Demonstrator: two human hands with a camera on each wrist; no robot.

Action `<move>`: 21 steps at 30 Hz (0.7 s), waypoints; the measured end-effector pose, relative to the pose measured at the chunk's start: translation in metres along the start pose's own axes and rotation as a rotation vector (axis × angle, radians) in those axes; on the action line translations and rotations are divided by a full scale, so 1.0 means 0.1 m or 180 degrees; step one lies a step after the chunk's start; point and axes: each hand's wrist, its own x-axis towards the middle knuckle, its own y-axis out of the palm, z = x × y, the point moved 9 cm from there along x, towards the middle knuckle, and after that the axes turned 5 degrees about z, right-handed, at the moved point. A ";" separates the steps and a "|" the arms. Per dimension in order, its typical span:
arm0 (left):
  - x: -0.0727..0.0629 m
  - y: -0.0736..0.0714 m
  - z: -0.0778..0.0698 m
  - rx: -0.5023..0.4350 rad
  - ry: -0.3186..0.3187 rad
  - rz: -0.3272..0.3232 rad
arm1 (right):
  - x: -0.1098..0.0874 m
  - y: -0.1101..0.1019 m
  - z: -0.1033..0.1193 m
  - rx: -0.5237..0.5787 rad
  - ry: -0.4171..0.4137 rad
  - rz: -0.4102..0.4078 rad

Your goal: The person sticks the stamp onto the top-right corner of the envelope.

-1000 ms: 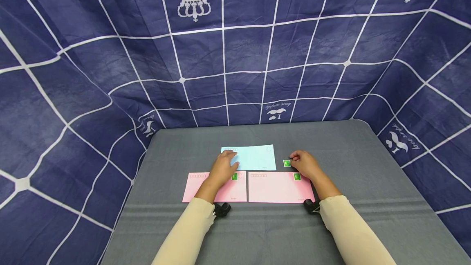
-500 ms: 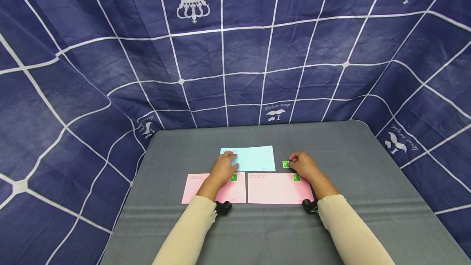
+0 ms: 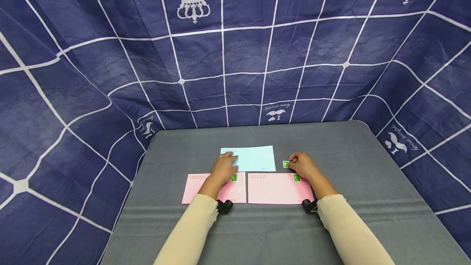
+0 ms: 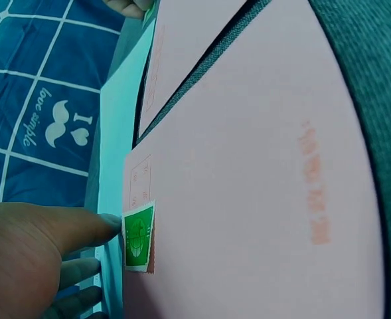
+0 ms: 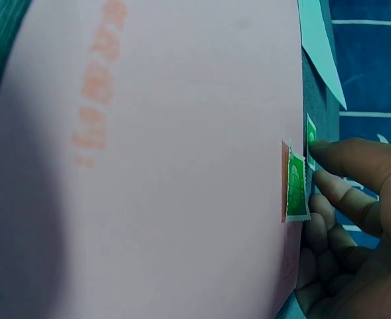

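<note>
My left hand [image 3: 223, 167], fingers spread, rests over the left end of a light blue envelope [image 3: 255, 159]. In the left wrist view its thumb lies by the top edge of a pink envelope [image 4: 248, 166] bearing a green stamp [image 4: 139, 237]. To the right of the blue envelope, my right hand [image 3: 303, 165] has thumb and finger at the right edge of a loose green stamp [image 3: 285, 164], pinching it. The right wrist view shows the thumb on that small stamp [image 5: 311, 136], with the other fingers curled below; their contact is partly hidden.
A second pink envelope [image 3: 277, 191] with a green stamp [image 3: 297, 178] lies right of the first, a narrow gap between them. All rest on a grey cloth-covered table [image 3: 265, 232]. A blue checked curtain [image 3: 243, 52] encloses the back and sides.
The right thumb and finger have closed in over the loose stamp's right edge. The left hand stays nearly still on the blue envelope, and the whole view has shifted slightly.
</note>
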 end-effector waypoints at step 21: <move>0.06 0.07 0.02 0.0150 -0.0034 0.0183 | 0.02 0.01 -0.04 0.0151 -0.0106 0.0029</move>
